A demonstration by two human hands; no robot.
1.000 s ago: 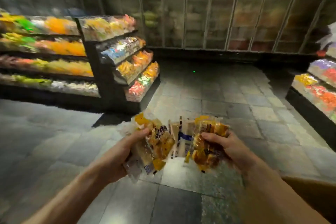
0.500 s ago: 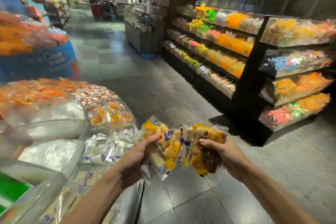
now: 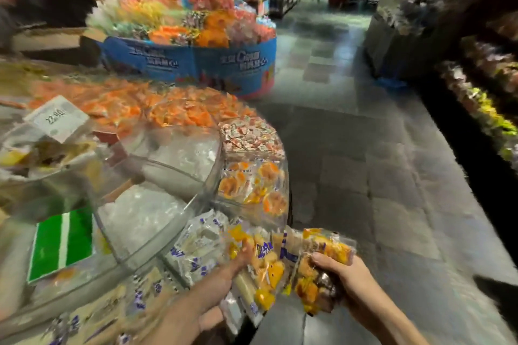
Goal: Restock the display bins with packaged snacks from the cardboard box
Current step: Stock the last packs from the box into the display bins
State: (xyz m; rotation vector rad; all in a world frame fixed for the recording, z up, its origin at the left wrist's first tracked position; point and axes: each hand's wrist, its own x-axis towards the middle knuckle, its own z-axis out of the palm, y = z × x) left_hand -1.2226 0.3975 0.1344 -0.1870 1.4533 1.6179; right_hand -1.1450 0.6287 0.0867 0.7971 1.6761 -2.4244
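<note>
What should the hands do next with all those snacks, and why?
Probably swing both handfuls left and drop them into the near bin: the left hand and right hand each grip snack packets, just beside that bin, whose packets show similar purple print.

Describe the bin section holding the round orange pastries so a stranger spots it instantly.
Start at the clear-walled round display on the left. On its aisle-side rim, the section sits between small pink-and-white packets farther away and white-and-blue packets nearer the left hand. It alone holds clear packs showing round orange-centred pastries.
</note>
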